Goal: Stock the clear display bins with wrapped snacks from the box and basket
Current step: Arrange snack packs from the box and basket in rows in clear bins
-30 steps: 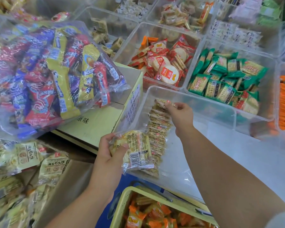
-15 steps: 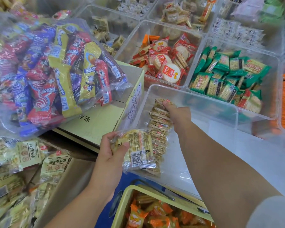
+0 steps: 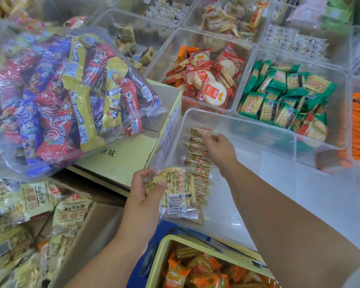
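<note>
Filling the nearest clear bin (image 3: 258, 126) with wrapped biscuit packs, judging by the row (image 3: 197, 161) stood on edge along its left wall. Reaching in with the right hand (image 3: 219, 151), arm stretched forward, fingertips curled onto the end pack (image 3: 195, 130) at the row's far end, seemingly pinching it. Clamping a spare stack (image 3: 178, 192) between thumb and fingers of the left hand (image 3: 144, 197), just at the bin's near-left rim. Next, probably: taking from that stack and extending the row, keeping packs upright and tight.

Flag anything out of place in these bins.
One red-wrapped round cracker pack lies in the near right corner of the green-pack bin, among square green packs; it seems to match the red-pack bin beside it.
</note>
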